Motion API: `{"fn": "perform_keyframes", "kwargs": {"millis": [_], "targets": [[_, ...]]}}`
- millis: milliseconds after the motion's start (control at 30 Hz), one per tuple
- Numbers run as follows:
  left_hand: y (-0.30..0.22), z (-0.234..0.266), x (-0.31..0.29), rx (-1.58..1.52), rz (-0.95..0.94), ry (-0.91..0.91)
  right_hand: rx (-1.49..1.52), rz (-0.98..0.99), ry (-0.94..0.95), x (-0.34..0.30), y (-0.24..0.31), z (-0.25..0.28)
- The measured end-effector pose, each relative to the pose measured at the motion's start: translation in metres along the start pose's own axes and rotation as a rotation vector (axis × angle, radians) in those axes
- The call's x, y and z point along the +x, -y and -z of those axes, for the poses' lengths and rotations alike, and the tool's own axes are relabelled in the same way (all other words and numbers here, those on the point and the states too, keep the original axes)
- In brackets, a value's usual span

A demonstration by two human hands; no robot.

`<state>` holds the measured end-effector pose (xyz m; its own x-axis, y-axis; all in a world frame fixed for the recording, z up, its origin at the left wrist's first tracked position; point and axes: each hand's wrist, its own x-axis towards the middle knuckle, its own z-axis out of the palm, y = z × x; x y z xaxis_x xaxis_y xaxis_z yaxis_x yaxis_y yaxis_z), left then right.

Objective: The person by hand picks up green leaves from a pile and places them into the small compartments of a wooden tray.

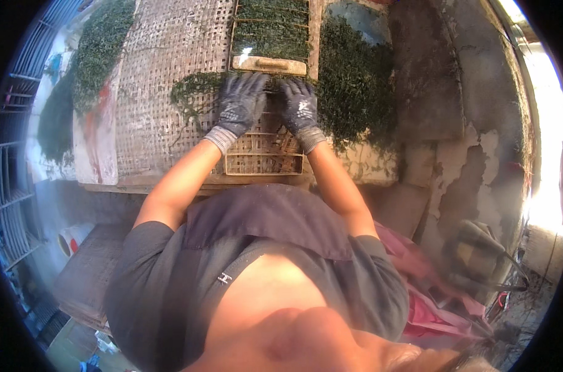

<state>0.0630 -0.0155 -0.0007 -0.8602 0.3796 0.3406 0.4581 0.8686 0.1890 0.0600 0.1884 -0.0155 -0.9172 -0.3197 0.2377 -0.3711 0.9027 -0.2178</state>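
Both hands wear dark grey gloves and lie side by side on a narrow wooden frame (264,162) with slatted bamboo inside it. The left hand (239,102) is spread flat, fingers fanned and palm down, holding nothing, pressing on the dark green weed (198,87) heaped at the frame's far end. The right hand (300,105) lies just beside it, also palm down with fingers slightly bent over the same weed; whether it pinches any strands I cannot tell, since the glove hides the fingertips. Flat palms suit spreading a loose, wet mass thin across the slats, so it fills the frame evenly. The near end of the frame, toward the person's body, is bare slats. A second frame (270,37), already packed with weed, lies just beyond the first. Under both frames sits a large woven mat (164,74), likely there so water can drain. To the right of the frame a thick pile of weed (356,80) waits within reach, and well left of it more weed (95,49) lies along a board.
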Motion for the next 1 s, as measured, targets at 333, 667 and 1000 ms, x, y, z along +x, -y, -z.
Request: {"fn": "perform_keyframes", "kwargs": {"millis": [333,667,1000], "targets": [[-0.045,-0.078,0.03,0.095,-0.152,0.308,0.202,-0.234,0.052,0.005,-0.093,0.005],[-0.059,-0.076,0.067,-0.244,-0.134,0.364,0.4,-0.414,0.321,0.058,-0.048,0.037],[-0.038,-0.083,0.041,-0.086,-0.253,0.396,-0.06,0.651,-0.114,0.082,0.158,0.039]]}}
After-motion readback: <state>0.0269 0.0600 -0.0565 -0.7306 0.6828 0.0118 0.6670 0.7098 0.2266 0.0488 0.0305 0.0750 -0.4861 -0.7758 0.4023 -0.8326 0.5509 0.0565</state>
